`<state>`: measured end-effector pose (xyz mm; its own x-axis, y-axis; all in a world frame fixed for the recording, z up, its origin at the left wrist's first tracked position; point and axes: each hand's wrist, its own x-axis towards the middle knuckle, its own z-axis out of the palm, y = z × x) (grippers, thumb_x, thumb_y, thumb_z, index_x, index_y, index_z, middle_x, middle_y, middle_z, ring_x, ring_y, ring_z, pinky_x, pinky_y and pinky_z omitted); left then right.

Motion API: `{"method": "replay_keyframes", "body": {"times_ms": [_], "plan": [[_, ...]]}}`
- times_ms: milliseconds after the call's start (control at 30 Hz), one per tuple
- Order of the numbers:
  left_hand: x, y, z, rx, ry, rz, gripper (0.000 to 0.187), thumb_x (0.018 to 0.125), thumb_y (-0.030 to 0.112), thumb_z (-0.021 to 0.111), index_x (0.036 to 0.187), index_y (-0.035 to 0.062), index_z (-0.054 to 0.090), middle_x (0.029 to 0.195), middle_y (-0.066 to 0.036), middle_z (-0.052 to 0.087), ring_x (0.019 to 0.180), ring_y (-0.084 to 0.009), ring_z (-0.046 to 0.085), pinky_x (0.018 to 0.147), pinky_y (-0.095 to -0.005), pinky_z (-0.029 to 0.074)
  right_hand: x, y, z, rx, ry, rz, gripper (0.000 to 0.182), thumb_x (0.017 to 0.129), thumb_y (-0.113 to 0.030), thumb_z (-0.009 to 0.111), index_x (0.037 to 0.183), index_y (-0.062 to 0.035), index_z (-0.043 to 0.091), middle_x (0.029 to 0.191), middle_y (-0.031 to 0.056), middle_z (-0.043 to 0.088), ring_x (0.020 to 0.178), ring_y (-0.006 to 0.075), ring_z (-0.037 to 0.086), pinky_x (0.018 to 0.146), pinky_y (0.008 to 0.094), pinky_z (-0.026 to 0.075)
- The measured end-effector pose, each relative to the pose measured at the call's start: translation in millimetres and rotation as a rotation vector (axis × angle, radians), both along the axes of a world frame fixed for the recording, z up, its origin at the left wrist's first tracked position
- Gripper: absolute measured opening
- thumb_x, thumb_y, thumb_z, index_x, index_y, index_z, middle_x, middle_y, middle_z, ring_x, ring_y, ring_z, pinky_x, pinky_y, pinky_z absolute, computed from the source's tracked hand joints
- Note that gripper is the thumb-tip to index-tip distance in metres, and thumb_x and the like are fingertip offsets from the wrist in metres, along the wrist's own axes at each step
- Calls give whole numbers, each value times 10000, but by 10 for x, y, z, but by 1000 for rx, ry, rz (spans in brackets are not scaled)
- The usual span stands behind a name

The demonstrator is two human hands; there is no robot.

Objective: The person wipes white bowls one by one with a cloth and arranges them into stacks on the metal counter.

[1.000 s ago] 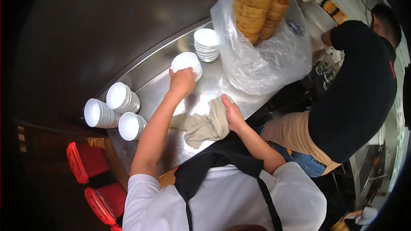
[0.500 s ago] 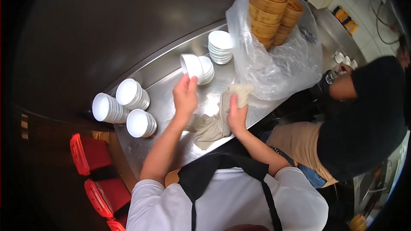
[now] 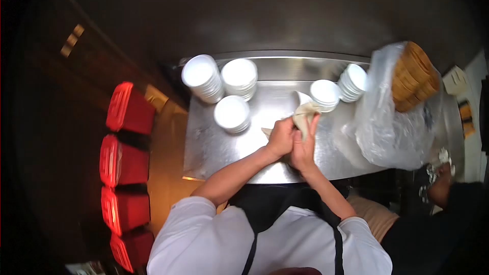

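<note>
My left hand [image 3: 281, 138] is closed, and beyond its fingers part of a white bowl [image 3: 301, 99] shows, mostly hidden by a beige cloth [image 3: 305, 114]. My right hand [image 3: 304, 152] is pressed against the left and grips the cloth, which is bunched over the bowl. Just past the cloth sits a short stack of white bowls [image 3: 325, 94], and a taller white stack [image 3: 353, 82] is right beside it. To the left on the steel counter [image 3: 326, 147] are three more stacks of white bowls [image 3: 202, 79].
Bamboo steamers [image 3: 415, 79] stand in a clear plastic bag [image 3: 392, 132] on the right. Several red bins with lids [image 3: 130, 109] line the left side. A co-worker's arm [image 3: 440, 191] reaches in at the lower right, near small white items. A dark wall rises behind the counter.
My hands have come together, bringing the bowl and cloth into contact; half a second ago they were apart. My view has turned left, so the counter's contents appear farther right.
</note>
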<state>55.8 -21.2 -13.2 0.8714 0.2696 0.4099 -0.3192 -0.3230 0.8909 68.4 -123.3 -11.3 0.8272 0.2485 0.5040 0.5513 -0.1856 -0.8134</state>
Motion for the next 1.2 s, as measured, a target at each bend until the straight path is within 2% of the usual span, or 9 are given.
{"method": "replay_keyframes", "body": {"times_ms": [100,167,267,500,600,700,833,967,1200], "plan": [[-219,186,310,183,222,-182,186,870,144,634,1007,19,647,743,-180,630,642,-255,629,626,-337,495,270,-126,110,-153,-85,90,469,985,-240,452,1348,56,480,1477,255,368,1254,390,506,1094,384,341],[-326,290,561,225,252,-382,153,916,121,607,1010,9,650,777,-142,659,671,-240,629,642,-314,495,448,-299,474,106,522,340,488,1020,-339,452,1335,29,501,1231,137,618,1184,230,563,1023,356,412],[-323,459,262,-554,224,-628,283,977,175,585,1191,-10,598,1094,-82,666,998,-179,617,902,-309,469,662,-464,269,595,1078,516,441,1015,-388,489,1230,-14,583,1148,84,640,1034,160,613,900,303,475],[-20,228,66,-563,90,-257,607,971,303,586,1478,86,333,1380,-99,478,1257,-197,468,1067,-351,378,288,-215,394,605,903,363,418,975,-337,586,1189,22,586,1135,92,647,1071,181,593,951,355,450],[-16,238,417,-876,259,-354,577,982,315,535,1473,90,333,1346,-103,493,1222,-208,486,1044,-353,398,172,-152,355,-283,-259,450,443,875,-250,693,1197,28,567,1104,200,631,1110,374,576,973,439,437],[-11,255,441,-877,400,-321,577,972,388,494,1444,82,366,1283,-106,534,1162,-217,529,993,-351,443,187,-147,94,-393,-233,424,442,862,-244,695,1214,-5,576,1081,189,648,981,400,620,899,412,482],[-14,293,132,-941,328,-225,530,984,435,455,1334,39,490,1174,-141,617,1033,-241,620,937,-372,490,-53,-183,410,143,664,566,310,863,-178,678,1110,-8,601,1085,180,644,948,409,612,860,446,488],[-82,342,340,-1248,566,-390,558,993,509,404,1172,23,609,1102,-140,670,1013,-243,649,936,-388,501,124,-148,267,-416,-357,398,226,853,-122,677,1032,-1,609,989,169,644,885,407,606,864,438,492],[-145,461,223,-1007,351,-269,444,1015,329,456,1295,-12,503,1272,-150,584,1200,-259,556,1051,-423,422,40,-229,321,44,463,409,242,909,-216,671,1016,0,660,883,91,686,806,192,640,736,342,500]]}}
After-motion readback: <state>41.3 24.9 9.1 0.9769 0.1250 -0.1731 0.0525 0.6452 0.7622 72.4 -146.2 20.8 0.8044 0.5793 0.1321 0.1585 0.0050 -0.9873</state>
